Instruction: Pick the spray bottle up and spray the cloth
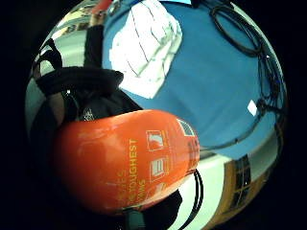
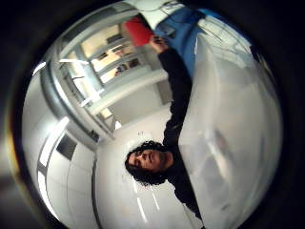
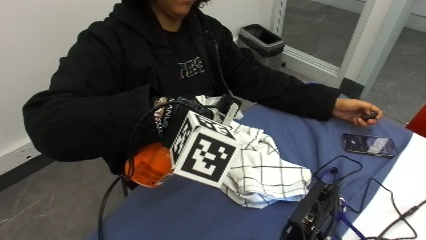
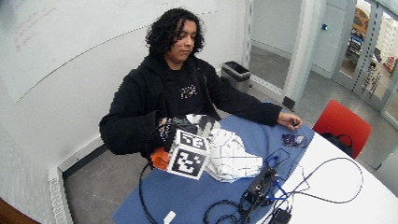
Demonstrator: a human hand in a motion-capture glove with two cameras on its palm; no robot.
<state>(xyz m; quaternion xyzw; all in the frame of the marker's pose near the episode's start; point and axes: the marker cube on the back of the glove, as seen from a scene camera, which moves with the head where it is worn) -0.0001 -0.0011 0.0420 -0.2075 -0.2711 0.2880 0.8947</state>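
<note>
Orange spray bottle (image 3: 150, 165) sits in the gloved right hand (image 3: 174, 125), fingers curled round it, held off the near table edge. It fills much of the little-finger palm view, label text visible. White checked cloth (image 3: 263, 170) lies crumpled on the blue table (image 3: 200, 215), just beside the hand. Further out: phone (image 3: 370, 145) near the bare left hand (image 3: 356, 111), black device (image 3: 309, 215) with cables.

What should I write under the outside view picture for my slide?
Gloved right hand holds an orange spray bottle beside a checked cloth on the blue table.
</note>
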